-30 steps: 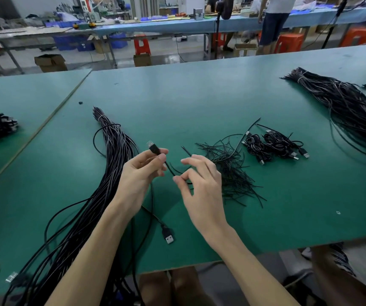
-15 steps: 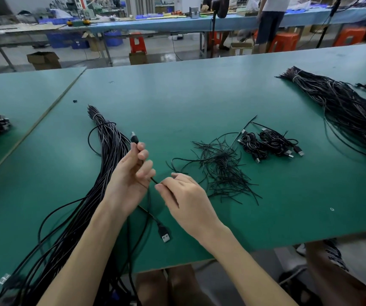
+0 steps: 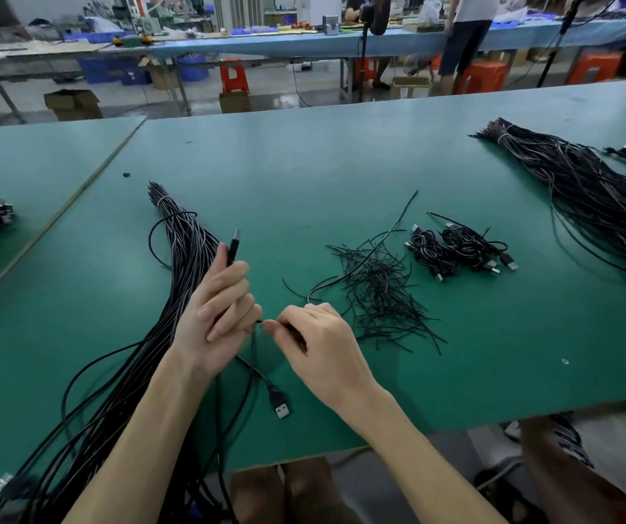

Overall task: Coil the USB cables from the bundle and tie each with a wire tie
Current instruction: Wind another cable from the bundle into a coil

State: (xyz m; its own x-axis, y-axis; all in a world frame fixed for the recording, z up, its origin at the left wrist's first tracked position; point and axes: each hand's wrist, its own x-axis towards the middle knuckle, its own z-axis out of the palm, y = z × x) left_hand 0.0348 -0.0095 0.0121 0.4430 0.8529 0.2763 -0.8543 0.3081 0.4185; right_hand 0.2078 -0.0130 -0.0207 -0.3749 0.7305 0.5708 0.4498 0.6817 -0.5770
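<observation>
- Left hand (image 3: 220, 315): fingers curled round one cable (image 3: 253, 347). Its plug (image 3: 234, 245) sticks up past the thumb.
- Right hand (image 3: 319, 346): thumb and forefinger pinch the same cable, just beside the left fingers.
- Second plug (image 3: 280, 405) lies on the table (image 3: 304, 164), below the hands.
- Bundle (image 3: 186, 255) lies left of the hands, running under the left forearm.
- Ties (image 3: 379, 296) are heaped right of the right hand, with the coils (image 3: 459, 249) beyond them.
</observation>
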